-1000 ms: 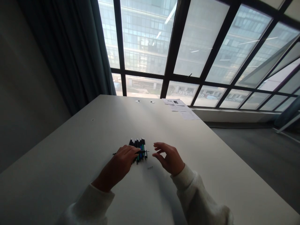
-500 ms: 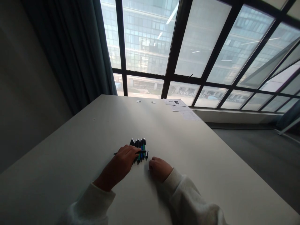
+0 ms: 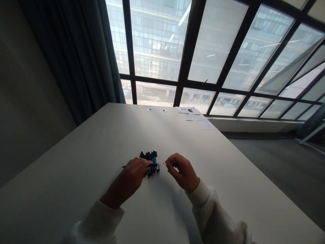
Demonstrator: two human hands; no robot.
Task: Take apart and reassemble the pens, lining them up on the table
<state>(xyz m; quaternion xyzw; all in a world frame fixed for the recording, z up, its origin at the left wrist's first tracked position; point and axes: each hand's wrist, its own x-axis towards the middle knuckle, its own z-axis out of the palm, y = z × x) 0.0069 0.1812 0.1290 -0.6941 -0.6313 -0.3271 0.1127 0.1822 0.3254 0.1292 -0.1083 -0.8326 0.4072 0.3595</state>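
Several pens (image 3: 155,156) with black, blue, green and white barrels lie side by side in a row on the white table (image 3: 122,135). My left hand (image 3: 133,173) is closed on a dark pen (image 3: 153,165), held crosswise over the row with its tip pointing right. That hand covers part of the row. Just right of the tip, my right hand (image 3: 181,169) is closed in a pinch, thumb against forefinger. A tiny pale piece (image 3: 164,163) sticks out from its fingertips toward the pen tip, with a small gap between; its kind is too small to tell.
Printed paper sheets (image 3: 194,118) lie at the table's far right edge. Two round white pieces with dark spots (image 3: 149,109) are near the far edge. A dark curtain (image 3: 101,61) hangs at the left, and framed windows (image 3: 157,40) stand beyond the table.
My right hand has risen from the table beside the row and moved up and right, now showing a small pale piece in its pinch. My left hand keeps the pen in nearly the same place.
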